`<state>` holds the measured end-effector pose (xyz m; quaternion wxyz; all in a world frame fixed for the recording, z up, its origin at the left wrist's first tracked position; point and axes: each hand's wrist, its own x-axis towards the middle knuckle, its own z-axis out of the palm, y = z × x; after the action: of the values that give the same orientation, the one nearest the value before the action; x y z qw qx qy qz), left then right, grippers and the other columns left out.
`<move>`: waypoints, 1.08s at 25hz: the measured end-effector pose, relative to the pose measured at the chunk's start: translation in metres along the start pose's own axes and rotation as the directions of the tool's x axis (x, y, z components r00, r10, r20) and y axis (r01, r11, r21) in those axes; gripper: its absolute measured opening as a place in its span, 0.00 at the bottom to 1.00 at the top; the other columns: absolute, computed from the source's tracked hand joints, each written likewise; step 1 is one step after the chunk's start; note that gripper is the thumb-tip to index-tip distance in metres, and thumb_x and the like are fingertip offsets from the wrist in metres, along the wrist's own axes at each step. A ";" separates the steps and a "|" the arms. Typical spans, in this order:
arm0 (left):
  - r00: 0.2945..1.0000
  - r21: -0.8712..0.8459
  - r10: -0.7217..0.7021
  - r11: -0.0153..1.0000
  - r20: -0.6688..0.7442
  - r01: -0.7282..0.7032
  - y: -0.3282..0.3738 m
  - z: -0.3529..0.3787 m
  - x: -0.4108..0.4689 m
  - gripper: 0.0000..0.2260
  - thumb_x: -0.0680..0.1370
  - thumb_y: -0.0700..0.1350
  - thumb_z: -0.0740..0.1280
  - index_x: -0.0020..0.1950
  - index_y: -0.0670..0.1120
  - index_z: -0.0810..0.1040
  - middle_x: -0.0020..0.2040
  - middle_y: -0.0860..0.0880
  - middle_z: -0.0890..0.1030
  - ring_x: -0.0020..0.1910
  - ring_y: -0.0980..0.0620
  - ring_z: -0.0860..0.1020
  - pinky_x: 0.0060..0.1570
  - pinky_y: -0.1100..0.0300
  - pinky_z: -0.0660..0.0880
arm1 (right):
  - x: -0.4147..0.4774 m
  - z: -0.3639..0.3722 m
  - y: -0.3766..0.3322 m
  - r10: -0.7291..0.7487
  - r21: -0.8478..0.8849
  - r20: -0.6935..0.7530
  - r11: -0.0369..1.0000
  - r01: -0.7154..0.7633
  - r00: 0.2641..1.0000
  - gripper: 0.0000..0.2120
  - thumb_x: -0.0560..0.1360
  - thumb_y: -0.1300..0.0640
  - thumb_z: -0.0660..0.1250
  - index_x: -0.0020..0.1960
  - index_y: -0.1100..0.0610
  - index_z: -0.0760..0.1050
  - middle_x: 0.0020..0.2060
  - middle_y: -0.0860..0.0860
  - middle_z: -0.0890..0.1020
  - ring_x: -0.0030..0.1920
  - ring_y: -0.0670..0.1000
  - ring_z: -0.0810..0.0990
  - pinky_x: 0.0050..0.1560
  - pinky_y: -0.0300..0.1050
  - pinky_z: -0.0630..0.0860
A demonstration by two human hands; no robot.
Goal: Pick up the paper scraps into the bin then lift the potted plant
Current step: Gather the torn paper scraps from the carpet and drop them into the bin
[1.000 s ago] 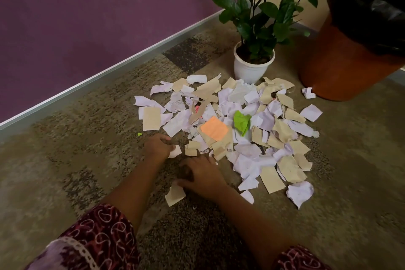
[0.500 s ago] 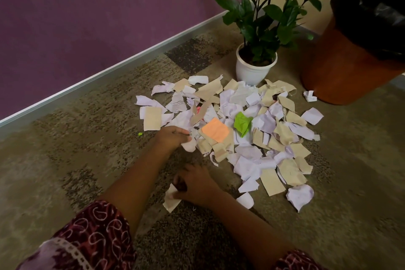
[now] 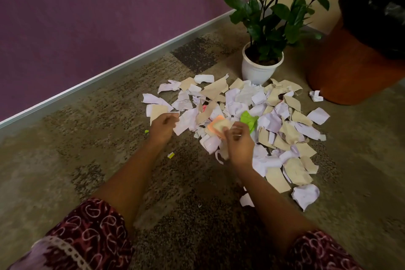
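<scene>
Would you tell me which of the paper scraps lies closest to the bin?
The small crumpled white scrap lying alone at the base of the orange bin, apart from the main pile.

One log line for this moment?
left hand: holds scraps; right hand: holds scraps; pile: on carpet; potted plant: unlifted; bin: beside plant

purple wall, pale baseboard, mottled carpet

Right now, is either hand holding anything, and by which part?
Yes. The left hand pinches a white scrap by its left edge; the right hand grips a bunch of scraps along their right side.
</scene>
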<state>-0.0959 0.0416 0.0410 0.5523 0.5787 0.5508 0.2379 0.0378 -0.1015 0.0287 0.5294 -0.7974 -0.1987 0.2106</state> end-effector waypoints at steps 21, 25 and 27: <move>0.905 0.589 0.418 0.752 -0.078 -0.296 -0.024 -0.080 0.020 0.17 0.83 0.46 0.53 0.67 0.42 0.74 0.66 0.42 0.77 0.65 0.43 0.73 0.65 0.47 0.70 | -0.079 0.111 0.039 -0.263 -0.400 0.835 0.314 0.861 0.483 0.29 0.82 0.46 0.46 0.77 0.56 0.41 0.78 0.52 0.46 0.77 0.49 0.38 0.77 0.50 0.36; 0.916 0.641 0.384 0.733 -0.116 -0.226 -0.033 -0.072 0.029 0.17 0.83 0.47 0.53 0.67 0.42 0.74 0.66 0.43 0.76 0.65 0.43 0.73 0.66 0.48 0.68 | -0.042 0.093 0.027 -0.263 -0.752 0.488 0.358 0.554 0.832 0.32 0.82 0.43 0.45 0.77 0.59 0.38 0.77 0.55 0.41 0.78 0.55 0.39 0.74 0.53 0.35; 0.930 0.678 0.338 0.719 -0.147 -0.154 -0.036 -0.067 0.036 0.17 0.83 0.48 0.54 0.67 0.43 0.73 0.67 0.43 0.75 0.66 0.42 0.72 0.67 0.47 0.67 | -0.037 0.098 0.018 -0.283 -0.695 0.509 0.422 0.582 0.813 0.32 0.81 0.42 0.47 0.78 0.56 0.41 0.76 0.54 0.40 0.78 0.57 0.41 0.75 0.57 0.39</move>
<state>-0.1587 0.0915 0.0150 0.1999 0.7671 0.5838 0.1754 -0.0451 -0.0537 -0.0181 0.0869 -0.8236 -0.5561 0.0696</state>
